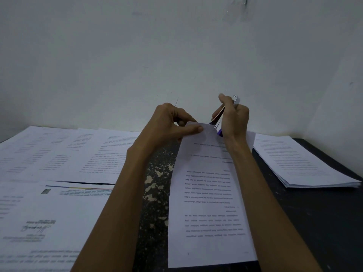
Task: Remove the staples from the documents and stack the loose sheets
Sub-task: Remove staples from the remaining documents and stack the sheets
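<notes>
Two hands meet at 12 o'clock: left hand [172, 122] pinches the document [208, 203] by its far edge, right hand [234, 119] grips a metal staple tool [236, 100] at its corner. Loose stack [306, 161] lies at 2 o'clock, spread papers [59, 163] at 9.

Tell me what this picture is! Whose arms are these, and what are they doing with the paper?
There is no robot here, just a person. The one picture comes from a camera worn on their head, so you see their own arms reaching out in front. The left hand pinches the far corner of a printed document that lies over the dark table. The right hand grips a small metal tool with a purple part. Its tip is at that same corner, probably to pull out a staple. Spread-out papers lie on the left, and a neat stack of sheets sits on the right. Behind everything is a plain wall.
</notes>
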